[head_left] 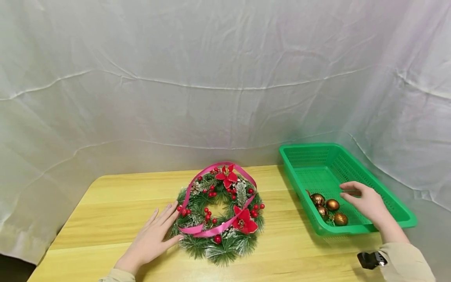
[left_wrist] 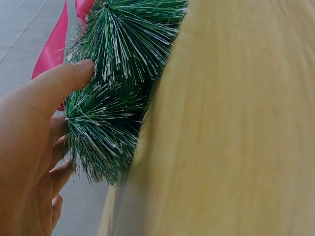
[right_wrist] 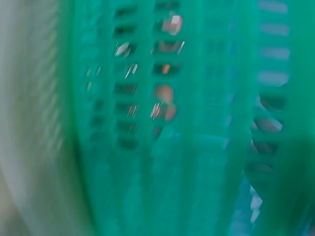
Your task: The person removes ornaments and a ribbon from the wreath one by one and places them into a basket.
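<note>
A green wreath (head_left: pixel 225 250) with red poinsettias, red berries and frosted sprigs lies on the table. A loose pink ribbon (head_left: pixel 213 231) loops across its top. My left hand (head_left: pixel 153 237) touches the wreath's left edge, fingers extended and thumb spread toward the front. In the left wrist view, the thumb (left_wrist: pixel 74 73) lies against the needle tufts (left_wrist: pixel 106 128). Over the right side of a green basket (head_left: pixel 290 174), my right hand (head_left: pixel 364 201) hovers with bent fingers and nothing in them. Several copper-brown ball ornaments (head_left: pixel 340 219) sit in the basket's near left corner.
The light wooden table (head_left: pixel 116 203) runs up to a pale grey fabric sheet (head_left: pixel 218 117) at the back and sides. Near my right sleeve (head_left: pixel 406 260) is a small black device (head_left: pixel 371 260). The right wrist view is blurred, filled mostly by the slotted basket wall (right_wrist: pixel 197 172).
</note>
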Demonstrator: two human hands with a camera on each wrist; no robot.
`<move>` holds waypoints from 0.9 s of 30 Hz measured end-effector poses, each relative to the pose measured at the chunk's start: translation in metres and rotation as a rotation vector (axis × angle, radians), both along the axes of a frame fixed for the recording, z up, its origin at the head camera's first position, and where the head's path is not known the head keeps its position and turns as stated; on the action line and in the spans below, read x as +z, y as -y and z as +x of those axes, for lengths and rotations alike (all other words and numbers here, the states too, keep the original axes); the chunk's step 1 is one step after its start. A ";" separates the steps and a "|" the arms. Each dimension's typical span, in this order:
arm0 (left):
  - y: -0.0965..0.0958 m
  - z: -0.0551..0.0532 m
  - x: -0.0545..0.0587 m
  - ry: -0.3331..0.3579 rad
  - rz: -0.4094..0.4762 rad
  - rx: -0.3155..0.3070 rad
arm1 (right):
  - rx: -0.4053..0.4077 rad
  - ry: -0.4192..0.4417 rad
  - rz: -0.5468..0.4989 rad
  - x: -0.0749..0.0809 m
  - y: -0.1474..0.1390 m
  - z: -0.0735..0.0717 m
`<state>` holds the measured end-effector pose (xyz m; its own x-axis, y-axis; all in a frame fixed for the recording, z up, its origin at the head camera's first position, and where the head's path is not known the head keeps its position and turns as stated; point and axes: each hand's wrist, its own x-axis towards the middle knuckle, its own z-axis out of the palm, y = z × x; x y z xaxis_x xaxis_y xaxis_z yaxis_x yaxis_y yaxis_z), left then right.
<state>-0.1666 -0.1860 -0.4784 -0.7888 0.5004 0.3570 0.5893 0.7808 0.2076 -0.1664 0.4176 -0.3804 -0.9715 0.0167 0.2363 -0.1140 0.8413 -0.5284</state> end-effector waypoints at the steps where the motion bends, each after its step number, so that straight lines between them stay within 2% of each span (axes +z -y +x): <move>1: 0.000 0.000 0.000 0.000 0.000 0.000 | 0.008 -0.020 -0.005 0.003 0.007 0.000; 4: -0.001 0.001 0.001 0.011 0.006 0.002 | 0.040 -0.087 -0.026 0.012 0.034 0.000; 9: -0.001 0.001 0.000 0.008 0.004 0.005 | 0.149 -0.162 -0.120 0.023 0.082 -0.005; 13: -0.001 0.000 0.001 0.007 0.007 0.003 | 0.257 -0.183 -0.199 0.025 0.120 -0.010; 17: -0.001 0.000 0.001 0.012 0.009 0.001 | 0.400 -0.217 -0.229 0.022 0.158 -0.014; 21: -0.001 0.000 0.001 0.013 0.007 0.002 | 0.516 -0.195 -0.275 0.017 0.187 -0.017; 23: -0.001 0.000 0.001 0.015 0.006 0.003 | 0.541 -0.158 -0.301 0.014 0.197 -0.018; 27: -0.001 0.001 0.001 0.015 0.004 0.004 | 0.549 -0.083 -0.352 -0.008 0.202 -0.032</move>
